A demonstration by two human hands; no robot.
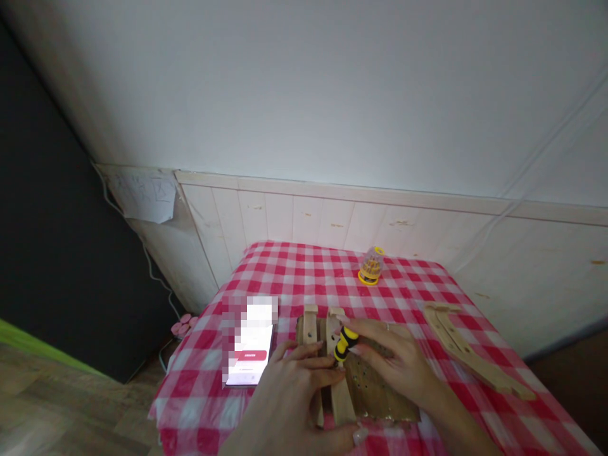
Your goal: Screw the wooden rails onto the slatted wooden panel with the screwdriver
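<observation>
My right hand (396, 361) grips a small yellow-and-black screwdriver (346, 344) between thumb and fingers. The screwdriver is tilted, and its lower end meets a pale wooden strip (341, 399) with screw holes. Across this strip and a second wooden strip (310, 329) beside it lies my left hand (297, 386). Its fingers reach close to the screwdriver tip, and its thumb is at the strip's near end, holding the strip down. Both strips lie on a brown board (380, 392) dotted with small holes or screws. The screwdriver's tip is hidden by my left fingers.
A lit phone (249, 361) lies left of the board. More pale wooden pieces (468, 348) lie to the right. At the back stands a clear, yellow-based case of driver bits (371, 267). A red-and-white checked cloth (294, 272) covers the table, which meets a panelled wall (304, 215).
</observation>
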